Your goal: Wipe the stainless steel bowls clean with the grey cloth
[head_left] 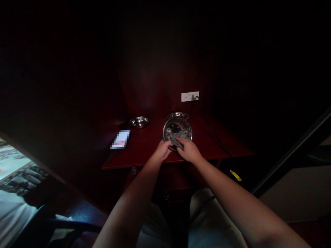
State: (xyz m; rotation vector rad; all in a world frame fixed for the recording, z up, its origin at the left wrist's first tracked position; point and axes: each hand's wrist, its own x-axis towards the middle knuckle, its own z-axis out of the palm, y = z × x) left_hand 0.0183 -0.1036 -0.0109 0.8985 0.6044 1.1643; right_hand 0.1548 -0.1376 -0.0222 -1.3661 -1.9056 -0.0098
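A shiny metal bowl (pixel 178 123) is tilted toward me above the front part of the dark red desk (pixel 144 151). My left hand (pixel 163 150) grips the bowl's near left rim, its fingers partly hidden behind the metal. A grey cloth (pixel 178 136) lies bunched against the inside of the bowl. My right hand (pixel 189 150) is closed on this cloth and presses it to the near inner wall. Just behind the bowl, a second metal dish (pixel 178 115) rests on the desk.
Another metal bowl (pixel 139 122) stands at the back left, with a lit phone (pixel 120 139) in front of it. On the back wall is a white socket (pixel 190 96); its black cable (pixel 214 132) runs down across the desk's right side. A yellow tag (pixel 235 175) hangs below the right edge.
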